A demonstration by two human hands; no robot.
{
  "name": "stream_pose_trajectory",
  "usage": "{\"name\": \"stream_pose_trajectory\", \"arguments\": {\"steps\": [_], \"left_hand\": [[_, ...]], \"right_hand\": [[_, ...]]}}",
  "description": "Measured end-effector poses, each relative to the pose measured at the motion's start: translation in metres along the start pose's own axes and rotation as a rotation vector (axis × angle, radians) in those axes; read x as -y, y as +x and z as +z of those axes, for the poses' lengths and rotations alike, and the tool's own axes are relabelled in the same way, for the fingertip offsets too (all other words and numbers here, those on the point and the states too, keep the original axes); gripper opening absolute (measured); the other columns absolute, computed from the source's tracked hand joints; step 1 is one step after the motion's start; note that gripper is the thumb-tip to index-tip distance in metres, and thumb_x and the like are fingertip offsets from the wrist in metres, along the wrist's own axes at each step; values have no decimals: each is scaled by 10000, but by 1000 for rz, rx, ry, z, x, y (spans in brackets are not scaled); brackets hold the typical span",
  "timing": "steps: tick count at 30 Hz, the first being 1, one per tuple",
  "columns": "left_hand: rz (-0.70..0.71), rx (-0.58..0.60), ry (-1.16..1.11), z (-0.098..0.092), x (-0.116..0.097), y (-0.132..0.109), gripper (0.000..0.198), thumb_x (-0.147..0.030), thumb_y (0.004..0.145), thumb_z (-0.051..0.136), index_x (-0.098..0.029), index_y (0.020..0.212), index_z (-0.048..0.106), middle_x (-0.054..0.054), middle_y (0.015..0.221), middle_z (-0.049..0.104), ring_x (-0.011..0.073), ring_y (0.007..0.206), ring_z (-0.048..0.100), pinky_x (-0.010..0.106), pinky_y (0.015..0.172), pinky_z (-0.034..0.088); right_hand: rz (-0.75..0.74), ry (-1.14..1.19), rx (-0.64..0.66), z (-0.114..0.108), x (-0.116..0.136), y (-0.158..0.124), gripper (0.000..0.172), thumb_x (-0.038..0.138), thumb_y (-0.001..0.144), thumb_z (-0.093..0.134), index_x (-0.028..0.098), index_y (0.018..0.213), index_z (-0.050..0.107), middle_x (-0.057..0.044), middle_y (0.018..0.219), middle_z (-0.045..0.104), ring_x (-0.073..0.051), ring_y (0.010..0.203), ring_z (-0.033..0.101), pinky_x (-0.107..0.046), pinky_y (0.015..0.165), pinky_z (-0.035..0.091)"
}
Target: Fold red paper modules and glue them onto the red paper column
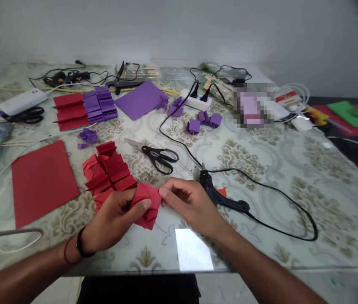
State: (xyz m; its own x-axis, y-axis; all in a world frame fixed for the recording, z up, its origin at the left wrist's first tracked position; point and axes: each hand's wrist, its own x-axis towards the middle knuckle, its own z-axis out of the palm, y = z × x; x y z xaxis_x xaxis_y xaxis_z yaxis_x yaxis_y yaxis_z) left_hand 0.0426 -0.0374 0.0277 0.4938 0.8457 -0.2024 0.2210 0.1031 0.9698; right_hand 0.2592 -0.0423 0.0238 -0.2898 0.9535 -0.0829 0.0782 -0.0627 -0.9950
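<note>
A folded piece of red paper (147, 202) is held up over the front of the table. My left hand (115, 217) grips it from the left, thumb lying across its face. At its right corner, the thumb and forefinger of my right hand (193, 207) pinch the edge. Just behind my left hand lie several pleated red paper pieces (112, 166). Black-handled scissors (158, 156) rest with blades apart beyond the held paper. A black glue gun (220, 196) lies right of my right hand, nozzle pointing away.
A red paper sheet (44, 181) lies at left. Farther back are a purple sheet (141, 99), purple folded cubes (193, 126), pliers (120, 82) and a white power strip (196, 100). The glue gun's black cord (313, 230) loops over the right side. Green paper (353, 114) sits far right.
</note>
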Motion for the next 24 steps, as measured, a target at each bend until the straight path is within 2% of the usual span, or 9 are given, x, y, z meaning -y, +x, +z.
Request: {"name": "stream_pose_trajectory", "arguments": {"steps": [7, 15, 20, 24], "left_hand": [[22, -17, -24, -2, -7, 1, 370, -409, 1026, 574, -159, 764, 651, -1, 707, 605, 126, 642, 510, 238, 624, 455], [-32, 19, -53, -2, 2, 0, 298, -423, 988, 647, -146, 939, 745, 43, 832, 697, 165, 748, 602, 248, 653, 497], [-10, 8, 36, -3, 8, -2, 301, -403, 1006, 624, -146, 901, 743, 29, 797, 677, 146, 717, 555, 229, 615, 463], [-1, 11, 84, -4, 9, -4, 330, -428, 1021, 611, -145, 951, 765, 31, 800, 688, 143, 711, 547, 231, 611, 451]], "right_hand": [[32, -15, -50, 0, 4, 1, 314, 401, 984, 650, 197, 747, 631, 19, 669, 575, -130, 632, 499, -264, 598, 386], [41, -61, -38, 3, 2, -1, 297, 385, 969, 639, 197, 740, 629, 13, 671, 562, -138, 642, 490, -270, 594, 383], [53, -47, 12, 5, 1, -2, 278, 391, 976, 636, 191, 783, 656, -5, 716, 606, -150, 678, 518, -274, 604, 394], [48, -41, 81, 6, 3, -3, 285, 383, 968, 664, 188, 762, 639, 16, 683, 558, -134, 654, 468, -268, 597, 370]]}}
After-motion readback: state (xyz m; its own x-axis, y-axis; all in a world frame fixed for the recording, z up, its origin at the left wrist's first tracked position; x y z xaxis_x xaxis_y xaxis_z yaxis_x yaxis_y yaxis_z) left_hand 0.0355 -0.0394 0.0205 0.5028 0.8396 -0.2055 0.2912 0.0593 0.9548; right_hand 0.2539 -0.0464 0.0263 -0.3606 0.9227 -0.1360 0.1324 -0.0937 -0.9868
